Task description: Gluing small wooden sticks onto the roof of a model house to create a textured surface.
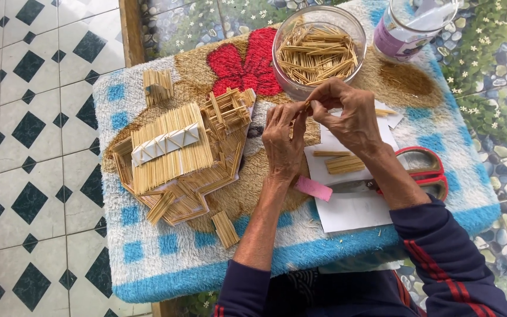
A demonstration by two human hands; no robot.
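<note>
- The left hand [283, 141] and right hand [347, 114] are pinching a thin toothpick [307, 105] between their fingertips.
- A toothpick house model [177, 155] is sitting left of them on a fluffy mat [148, 258].
- A glass bowl of toothpicks [319, 50] is standing just beyond; red-handled scissors [423, 170] are lying under the right forearm.

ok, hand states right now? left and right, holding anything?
Left hand: fingers curled, pinching the thin wooden stick together with the right.
Right hand: closed on the same stick's upper end, just below the glass bowl.

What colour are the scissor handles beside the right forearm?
Red, on the scissors lying on the fluffy mat; head view shows them, partly hidden by the arm.
</note>
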